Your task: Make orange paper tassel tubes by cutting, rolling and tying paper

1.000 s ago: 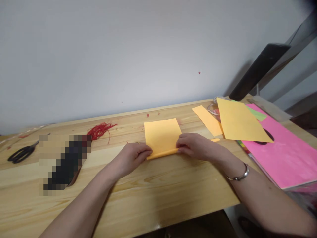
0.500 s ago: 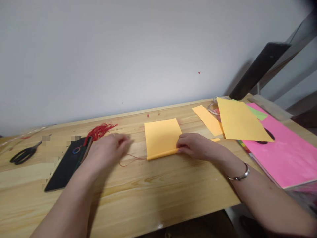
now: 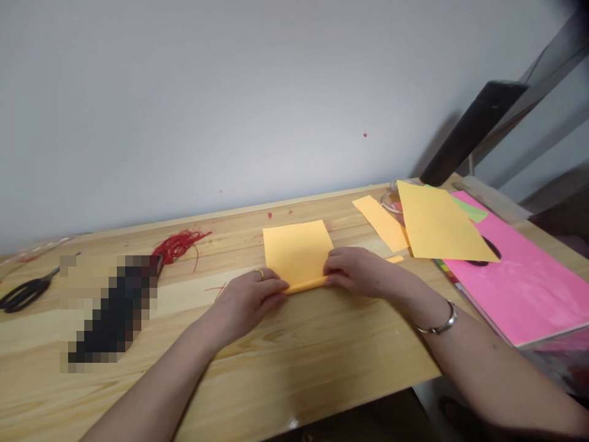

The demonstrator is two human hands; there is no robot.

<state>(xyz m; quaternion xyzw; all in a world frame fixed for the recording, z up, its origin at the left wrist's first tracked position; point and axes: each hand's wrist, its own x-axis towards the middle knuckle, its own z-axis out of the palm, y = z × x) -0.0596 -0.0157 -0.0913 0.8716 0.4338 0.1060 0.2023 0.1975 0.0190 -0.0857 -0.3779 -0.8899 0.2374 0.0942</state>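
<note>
On the bench (image 3: 248,380), a yellow paper square (image 3: 298,250) lies with a roll (image 3: 308,285) along its near edge. The left hand (image 3: 251,302), by the red thread bundle (image 3: 177,247) half a second ago, now pinches the roll near its left end; the right hand (image 3: 353,272) still pinches it farther right. A loose red strand (image 3: 214,288) shows beside the left hand.

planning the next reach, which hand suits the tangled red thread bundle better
Probably the left hand: it's nearer the tangled red thread bundle, though, like the right hand, it touches the partly rolled orange paper sheet.
</note>
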